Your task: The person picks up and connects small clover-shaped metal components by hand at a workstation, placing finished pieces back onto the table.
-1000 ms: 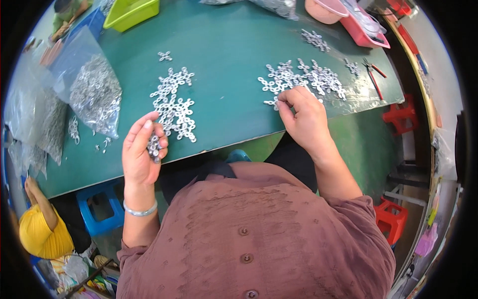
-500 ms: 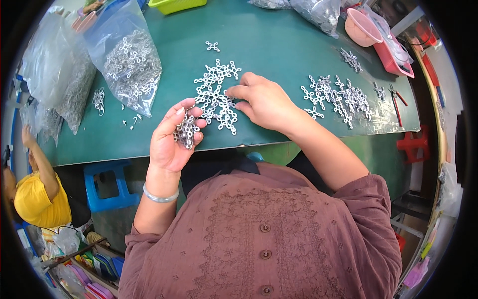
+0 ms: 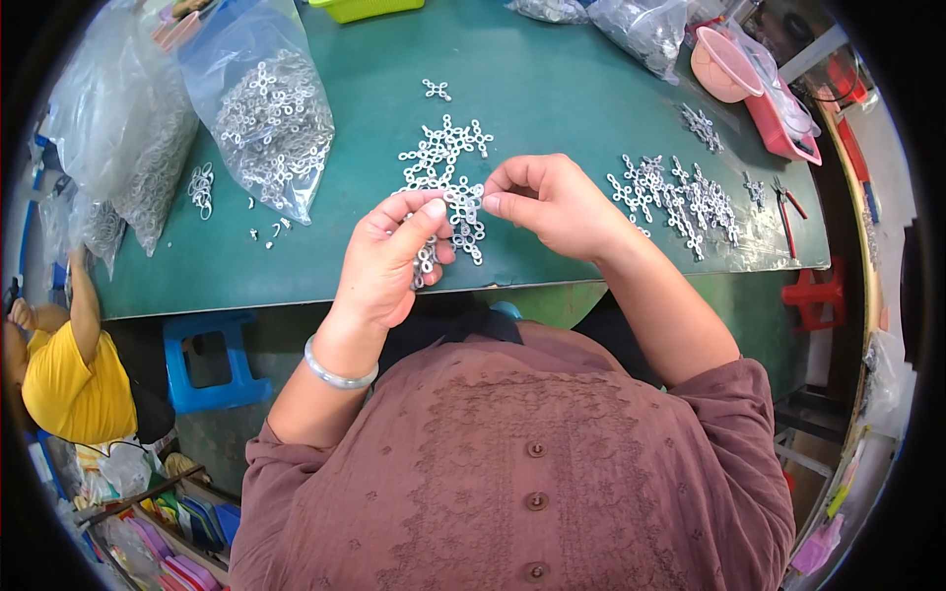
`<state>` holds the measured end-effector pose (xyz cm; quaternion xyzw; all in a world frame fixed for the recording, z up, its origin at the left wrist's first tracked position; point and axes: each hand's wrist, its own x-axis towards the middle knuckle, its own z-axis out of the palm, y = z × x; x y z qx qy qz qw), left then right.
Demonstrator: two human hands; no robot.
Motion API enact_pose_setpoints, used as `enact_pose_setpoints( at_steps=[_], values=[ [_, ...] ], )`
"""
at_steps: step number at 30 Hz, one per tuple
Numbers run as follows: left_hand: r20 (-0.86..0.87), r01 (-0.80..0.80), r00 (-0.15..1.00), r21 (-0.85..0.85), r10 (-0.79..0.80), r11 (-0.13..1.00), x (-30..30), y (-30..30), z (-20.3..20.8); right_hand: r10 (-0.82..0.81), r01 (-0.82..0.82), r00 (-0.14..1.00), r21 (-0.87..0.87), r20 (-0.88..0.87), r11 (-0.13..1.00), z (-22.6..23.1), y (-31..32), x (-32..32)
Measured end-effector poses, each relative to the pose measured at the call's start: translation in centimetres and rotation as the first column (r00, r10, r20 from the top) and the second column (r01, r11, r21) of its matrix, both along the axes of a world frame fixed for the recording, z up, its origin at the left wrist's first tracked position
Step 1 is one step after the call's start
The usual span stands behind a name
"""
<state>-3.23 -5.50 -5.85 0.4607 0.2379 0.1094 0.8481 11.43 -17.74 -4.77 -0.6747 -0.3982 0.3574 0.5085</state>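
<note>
My left hand [image 3: 379, 258] is curled around a handful of small silver ring pieces [image 3: 426, 260], its thumb pressed toward the forefinger. Close by on the right, my right hand [image 3: 567, 207] has thumb and forefinger pinched at the edge of a ring piece [image 3: 477, 191]; the fingers partly hide it. Beneath and beyond both hands lies a loose pile of cross-shaped ring pieces [image 3: 440, 150], each made of joined small loops. One such cross [image 3: 437, 90] lies apart, farther up the green table [image 3: 552, 108].
More ring crosses [image 3: 680, 202] lie at the right, beside red-handled pliers [image 3: 788, 215]. A clear bag of ring pieces [image 3: 276, 128] and other bags stand left. Pink baskets [image 3: 727, 67] sit far right. Another person in yellow [image 3: 84, 379] is left, near a blue stool [image 3: 212, 364].
My left hand has moved right and closed further, turning its palm over the ring pieces. My right hand has drawn slightly right, away from the pile. The view has shifted a little.
</note>
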Motion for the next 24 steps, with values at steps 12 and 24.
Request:
enact_pose_setpoints(
  at_steps=[12,24],
  values=[
    [-0.019,-0.028,0.999,0.070,0.030,0.997,0.9,-0.3,0.2,-0.037,-0.001,0.915,-0.095,-0.401,0.996,0.5,-1.5,-0.1],
    [-0.003,0.016,1.000,0.049,-0.016,0.999,1.8,-0.8,0.8,-0.013,-0.016,0.749,-0.038,-0.663,0.999,-0.5,-2.5,-0.8]
  ],
)
